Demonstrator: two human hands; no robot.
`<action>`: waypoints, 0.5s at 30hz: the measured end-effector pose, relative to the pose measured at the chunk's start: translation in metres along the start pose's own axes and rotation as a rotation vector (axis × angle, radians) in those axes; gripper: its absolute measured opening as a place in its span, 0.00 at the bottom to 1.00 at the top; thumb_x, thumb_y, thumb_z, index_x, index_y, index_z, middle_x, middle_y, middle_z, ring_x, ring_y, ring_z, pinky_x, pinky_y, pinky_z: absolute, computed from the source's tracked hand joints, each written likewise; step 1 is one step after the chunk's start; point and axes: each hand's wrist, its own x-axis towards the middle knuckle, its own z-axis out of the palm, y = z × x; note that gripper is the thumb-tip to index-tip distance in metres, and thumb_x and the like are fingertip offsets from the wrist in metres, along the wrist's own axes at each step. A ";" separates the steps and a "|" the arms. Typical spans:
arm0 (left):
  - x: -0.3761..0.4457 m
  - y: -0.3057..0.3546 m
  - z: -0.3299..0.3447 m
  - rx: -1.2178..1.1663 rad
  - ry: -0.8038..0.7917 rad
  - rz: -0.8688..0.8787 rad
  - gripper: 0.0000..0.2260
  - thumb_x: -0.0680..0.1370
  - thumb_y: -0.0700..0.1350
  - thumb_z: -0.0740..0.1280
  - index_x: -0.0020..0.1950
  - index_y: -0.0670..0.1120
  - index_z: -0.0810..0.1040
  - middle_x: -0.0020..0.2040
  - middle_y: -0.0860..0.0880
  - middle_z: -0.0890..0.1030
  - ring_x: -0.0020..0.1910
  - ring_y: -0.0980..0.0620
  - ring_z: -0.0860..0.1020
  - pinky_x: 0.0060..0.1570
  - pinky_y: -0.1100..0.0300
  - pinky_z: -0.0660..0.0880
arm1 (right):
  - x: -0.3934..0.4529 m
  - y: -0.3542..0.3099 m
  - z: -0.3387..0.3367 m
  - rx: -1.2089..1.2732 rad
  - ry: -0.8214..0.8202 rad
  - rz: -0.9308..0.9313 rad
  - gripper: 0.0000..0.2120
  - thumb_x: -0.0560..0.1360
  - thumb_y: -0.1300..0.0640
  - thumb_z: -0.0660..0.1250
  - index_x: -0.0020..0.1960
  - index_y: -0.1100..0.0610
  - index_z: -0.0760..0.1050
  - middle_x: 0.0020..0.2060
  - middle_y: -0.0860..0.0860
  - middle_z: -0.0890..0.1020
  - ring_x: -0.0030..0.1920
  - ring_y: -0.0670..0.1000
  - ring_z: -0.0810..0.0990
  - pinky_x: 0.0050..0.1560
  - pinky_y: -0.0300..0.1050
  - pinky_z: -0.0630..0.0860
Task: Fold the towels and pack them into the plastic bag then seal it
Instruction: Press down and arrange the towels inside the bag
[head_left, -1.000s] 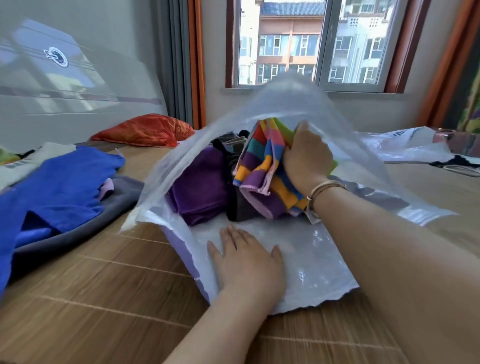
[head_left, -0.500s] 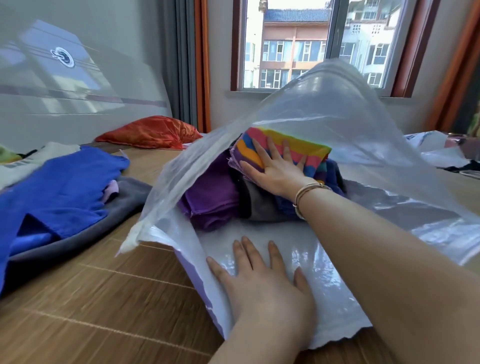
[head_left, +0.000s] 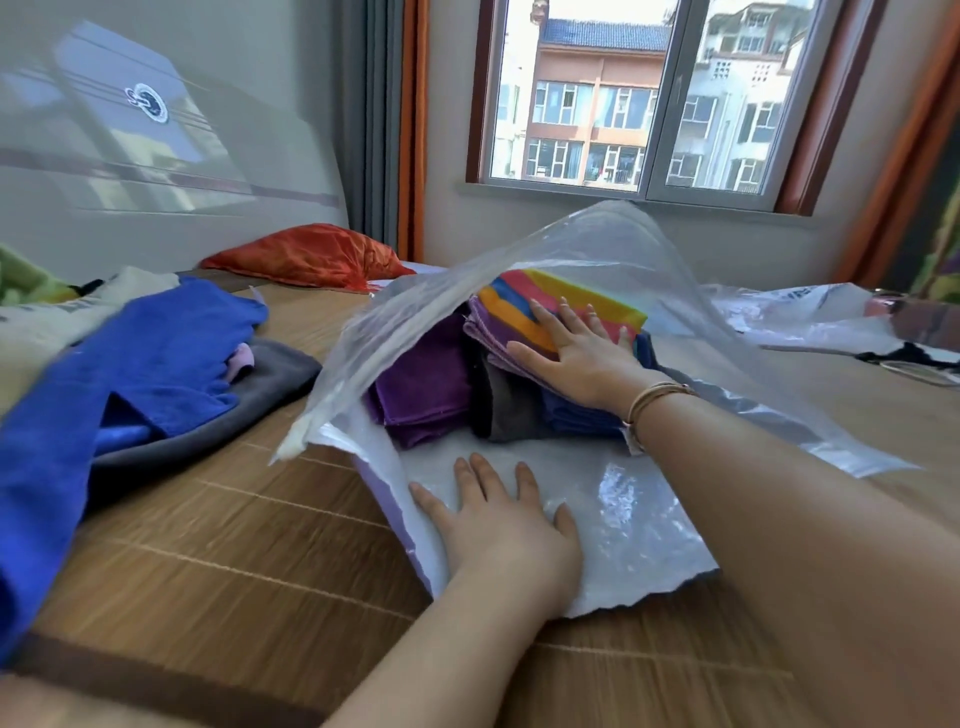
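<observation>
A clear plastic bag (head_left: 639, 509) lies open on the bamboo mat, its upper sheet arched over my right arm. Inside it sit a folded purple towel (head_left: 421, 389), a dark grey towel (head_left: 511, 405) and a blue one (head_left: 582, 418). On top of these lies a rainbow-striped towel (head_left: 576, 299). My right hand (head_left: 576, 353) rests flat on the striped towel with fingers spread. My left hand (head_left: 498, 519) presses flat on the bag's lower sheet near its mouth.
A loose blue towel (head_left: 130, 364) and a grey towel (head_left: 270, 384) are piled at the left. An orange pillow (head_left: 306, 257) lies at the back by the wall. Another plastic bag (head_left: 795, 317) lies at the right.
My right hand carried the striped towel into the bag, let go of it, and now lies flat on it. The bag's upper sheet rose. My left hand stayed on the lower sheet.
</observation>
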 end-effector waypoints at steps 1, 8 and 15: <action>-0.001 -0.001 -0.002 -0.012 0.007 0.000 0.28 0.81 0.59 0.43 0.80 0.50 0.45 0.79 0.39 0.43 0.78 0.41 0.40 0.67 0.28 0.36 | -0.013 0.002 -0.004 -0.012 -0.018 -0.002 0.36 0.74 0.26 0.44 0.77 0.37 0.39 0.78 0.46 0.42 0.78 0.56 0.40 0.73 0.66 0.39; -0.055 -0.010 -0.036 -0.442 0.244 0.092 0.21 0.81 0.45 0.57 0.75 0.47 0.63 0.72 0.46 0.68 0.70 0.46 0.66 0.69 0.50 0.61 | -0.121 -0.006 -0.041 0.080 -0.013 -0.069 0.31 0.76 0.30 0.46 0.76 0.35 0.42 0.79 0.45 0.46 0.78 0.52 0.44 0.75 0.62 0.45; -0.163 -0.071 -0.038 -0.928 0.549 0.065 0.13 0.76 0.37 0.60 0.53 0.49 0.80 0.44 0.52 0.82 0.41 0.54 0.78 0.36 0.66 0.68 | -0.227 -0.071 -0.044 0.396 0.214 -0.189 0.23 0.79 0.49 0.61 0.72 0.53 0.64 0.67 0.52 0.72 0.67 0.52 0.70 0.65 0.50 0.69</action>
